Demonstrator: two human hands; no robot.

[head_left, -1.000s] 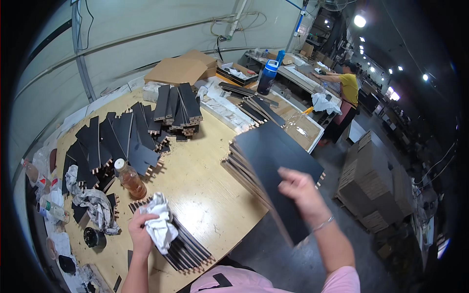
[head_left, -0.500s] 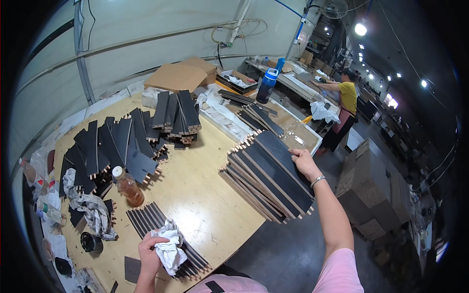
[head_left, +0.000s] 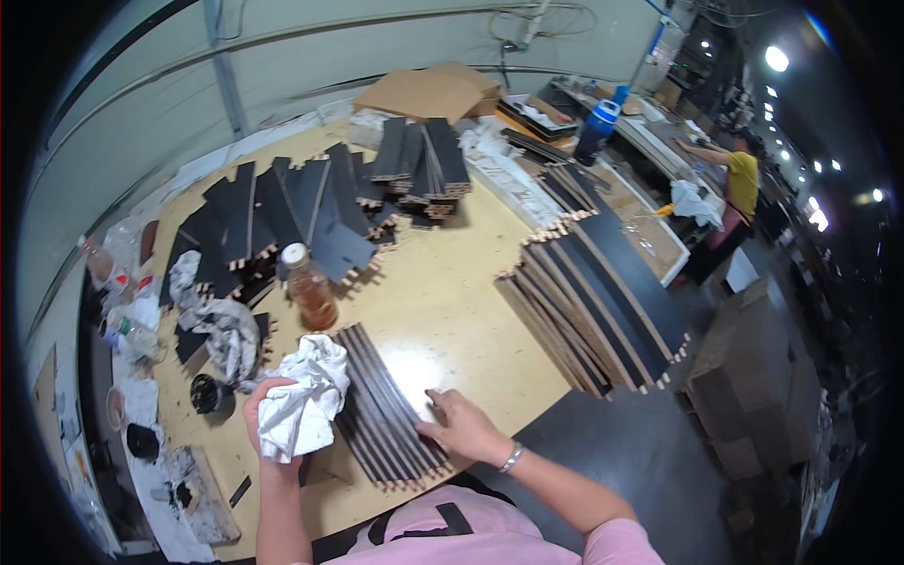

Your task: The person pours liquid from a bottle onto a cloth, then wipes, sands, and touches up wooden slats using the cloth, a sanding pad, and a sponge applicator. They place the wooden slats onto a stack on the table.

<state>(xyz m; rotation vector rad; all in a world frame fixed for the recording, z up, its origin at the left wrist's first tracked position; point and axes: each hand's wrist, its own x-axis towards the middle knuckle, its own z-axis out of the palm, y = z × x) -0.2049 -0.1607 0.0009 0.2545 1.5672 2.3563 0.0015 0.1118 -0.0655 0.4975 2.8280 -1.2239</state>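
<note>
My left hand (head_left: 256, 411) grips a crumpled white cloth (head_left: 303, 400), held over the left edge of a row of dark slats (head_left: 384, 410). These slats lie side by side on the near part of the table, with light peg ends showing. My right hand (head_left: 463, 428) is at the right side of that row, thumb and forefinger apart, fingertips at the outermost slat. Whether it touches the slat is hard to tell. To the right, a fanned stack of black boards (head_left: 603, 301) with light pegs juts past the table edge.
More black boards (head_left: 273, 212) are heaped on the table's left and back. A bottle of amber liquid (head_left: 309, 290), a black pot (head_left: 209, 395) and a stained rag (head_left: 231, 339) are nearby. Cartons (head_left: 753, 367) stand right; a person in yellow (head_left: 742, 184) works beyond.
My right hand has left the stack of boards on the right and come to the row of slats. My left hand has lifted the cloth leftward off the slats. The view has shifted.
</note>
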